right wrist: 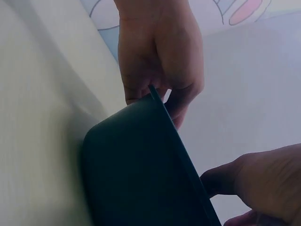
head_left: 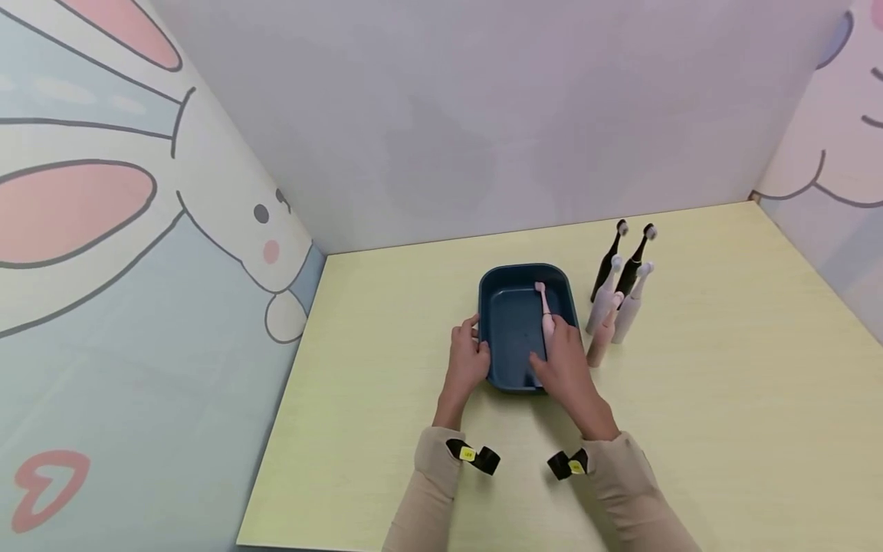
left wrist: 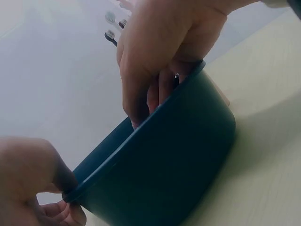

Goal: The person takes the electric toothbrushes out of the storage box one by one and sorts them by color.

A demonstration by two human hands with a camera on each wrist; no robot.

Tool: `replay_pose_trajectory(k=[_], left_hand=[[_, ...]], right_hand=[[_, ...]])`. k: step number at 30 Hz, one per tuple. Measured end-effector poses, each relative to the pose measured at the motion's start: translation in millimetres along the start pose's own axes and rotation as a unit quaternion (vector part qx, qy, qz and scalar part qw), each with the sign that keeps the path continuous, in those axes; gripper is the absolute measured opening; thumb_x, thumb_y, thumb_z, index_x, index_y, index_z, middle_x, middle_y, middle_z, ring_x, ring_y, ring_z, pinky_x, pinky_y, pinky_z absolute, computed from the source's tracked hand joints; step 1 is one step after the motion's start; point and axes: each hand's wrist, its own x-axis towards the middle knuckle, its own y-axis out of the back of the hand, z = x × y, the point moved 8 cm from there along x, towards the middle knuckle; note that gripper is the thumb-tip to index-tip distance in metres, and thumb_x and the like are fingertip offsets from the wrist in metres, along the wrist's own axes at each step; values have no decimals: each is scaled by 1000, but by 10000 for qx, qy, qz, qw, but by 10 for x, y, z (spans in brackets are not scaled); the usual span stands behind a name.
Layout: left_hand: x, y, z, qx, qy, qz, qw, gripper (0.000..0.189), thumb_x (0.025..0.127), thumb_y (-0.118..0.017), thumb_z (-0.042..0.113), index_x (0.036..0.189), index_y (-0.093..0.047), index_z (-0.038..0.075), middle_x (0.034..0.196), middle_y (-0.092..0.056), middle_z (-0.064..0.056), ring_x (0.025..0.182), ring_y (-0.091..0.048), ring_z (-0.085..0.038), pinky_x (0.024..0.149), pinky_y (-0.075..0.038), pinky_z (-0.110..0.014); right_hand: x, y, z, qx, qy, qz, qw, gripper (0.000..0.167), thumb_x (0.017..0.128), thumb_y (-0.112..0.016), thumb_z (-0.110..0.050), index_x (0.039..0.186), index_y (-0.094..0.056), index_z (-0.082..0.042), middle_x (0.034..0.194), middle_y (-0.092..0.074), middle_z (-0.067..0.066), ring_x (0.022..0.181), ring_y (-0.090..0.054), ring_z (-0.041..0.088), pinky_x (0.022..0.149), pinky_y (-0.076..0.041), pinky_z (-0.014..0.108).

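A dark blue rectangular basin [head_left: 510, 314] sits on the table, and my left hand [head_left: 466, 360] grips its left rim. In the left wrist view the left thumb goes over the rim [left wrist: 113, 157] while the fingers curl beneath it. My right hand [head_left: 567, 366] reaches inside along the right wall, holding a pink electric toothbrush [head_left: 548, 323] by its handle. The brush lies lengthwise with its head toward the far end; its lower handle is hidden by the hand. From the right wrist, the basin's outer wall [right wrist: 131, 160] hides the toothbrush.
Right of the basin, several electric toothbrushes stand upright close together: two black [head_left: 605, 264], two pale lilac [head_left: 628, 313] and one pink [head_left: 602, 335]. A plain wall [head_left: 483, 138] rises behind the table [head_left: 372, 368]; a cartoon-printed panel [head_left: 138, 368] borders its left side.
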Motion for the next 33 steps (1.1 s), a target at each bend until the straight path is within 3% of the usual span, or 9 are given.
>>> replay_pose_trajectory(k=[6,19,27,33], left_hand=[[2,3,6,32,18,-17,10000,50,92,-48,2,141,-43,4,105,-47,-10,72,-45,-13,69,-40,-26],[-1,7,15,109,35,-29,9999,50,92,-48,2,141,-42,4,105,-47,-10,73,-45,-13,69,-40,-26],[5,4,22,97,-20,-2,10000,49,91,-49,1,140,-43,3,105,-47,-11,72,-45,-13,69,-41,-27],[5,-1,17,96,50,-10,9999,49,91,-49,2,140,-43,5,105,-47,-10,73,-46,-13,69,-41,-27]], right_hand=[[107,-81,52,-249,-430,-428,9978,75,87,-61,-13,143,-17,12,131,-34,38,115,-41,47,96,-35,57],[310,-252,181,-950,-1051,-936,9855,54,88,-56,-11,131,-32,10,118,-43,31,98,-50,40,83,-44,52],[321,-237,151,-838,-863,-979,9879,55,85,-61,-16,131,-38,4,113,-50,25,94,-54,38,82,-44,52],[328,-188,112,-85,-480,-668,9966,59,86,-63,-17,138,-38,-3,116,-57,20,97,-57,33,86,-44,49]])
